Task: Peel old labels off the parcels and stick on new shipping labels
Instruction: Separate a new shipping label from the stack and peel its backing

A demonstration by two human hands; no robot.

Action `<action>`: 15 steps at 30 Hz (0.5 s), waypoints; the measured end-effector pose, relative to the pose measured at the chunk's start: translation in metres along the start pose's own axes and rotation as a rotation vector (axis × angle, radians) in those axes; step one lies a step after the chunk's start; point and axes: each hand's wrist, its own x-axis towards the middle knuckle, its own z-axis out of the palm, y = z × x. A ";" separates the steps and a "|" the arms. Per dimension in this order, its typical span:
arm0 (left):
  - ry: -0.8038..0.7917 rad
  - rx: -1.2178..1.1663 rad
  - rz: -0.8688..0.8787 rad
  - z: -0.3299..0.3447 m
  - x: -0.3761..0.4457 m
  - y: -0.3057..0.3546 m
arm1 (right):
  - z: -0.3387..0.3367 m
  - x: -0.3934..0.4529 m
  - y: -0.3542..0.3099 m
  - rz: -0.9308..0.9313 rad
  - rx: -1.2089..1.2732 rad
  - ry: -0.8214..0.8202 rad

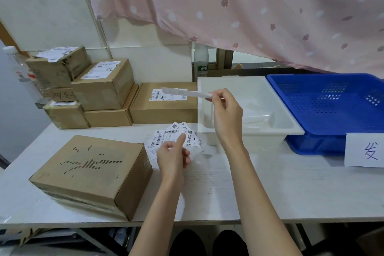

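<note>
The right hand (225,110) pinched a peeled label (186,92) aloft, the left hand (173,157) gripped the fanned label stack (174,137), and the stripped parcel (91,172) lay at nine o'clock on the surface (270,189), so the sticking step seemed due: carry it left, press flat.

White table (270,189): cardboard boxes (93,172), label pile (166,141), white tub (249,131), blue basket (324,108).
</note>
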 end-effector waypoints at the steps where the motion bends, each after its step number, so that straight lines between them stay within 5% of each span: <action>1: 0.008 -0.023 0.040 0.002 -0.002 0.005 | 0.001 -0.002 0.001 0.002 -0.003 -0.019; 10: -0.119 -0.031 0.194 0.013 -0.004 0.039 | 0.015 -0.036 0.016 -0.198 -0.184 -0.181; 15: -0.131 -0.048 0.182 0.014 -0.007 0.035 | 0.017 -0.040 0.018 -0.315 -0.385 -0.136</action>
